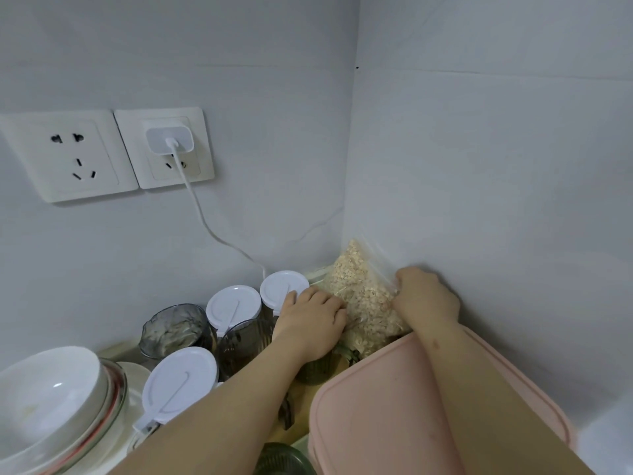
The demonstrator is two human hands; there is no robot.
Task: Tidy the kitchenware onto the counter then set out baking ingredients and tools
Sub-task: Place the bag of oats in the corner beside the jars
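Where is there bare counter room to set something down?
Little. A narrow tan counter strip shows just left of the pink box; a white ledge lies right of it. Bowls, lidded jars and grey glasses crowd the left; the oats bag fills the corner.

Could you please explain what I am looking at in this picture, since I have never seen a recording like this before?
There is no machine here: a person wears one wide-angle camera on the head, looking forward and down, so you see their own bare arms. The left hand and the right hand both hold a clear plastic bag of pale oat-like flakes standing in the wall corner. Beside it stand white-lidded round jars, smoky grey glass tumblers, a stack of white bowls and a pink lidded plastic box under the right forearm. A white charger is plugged into the wall socket.
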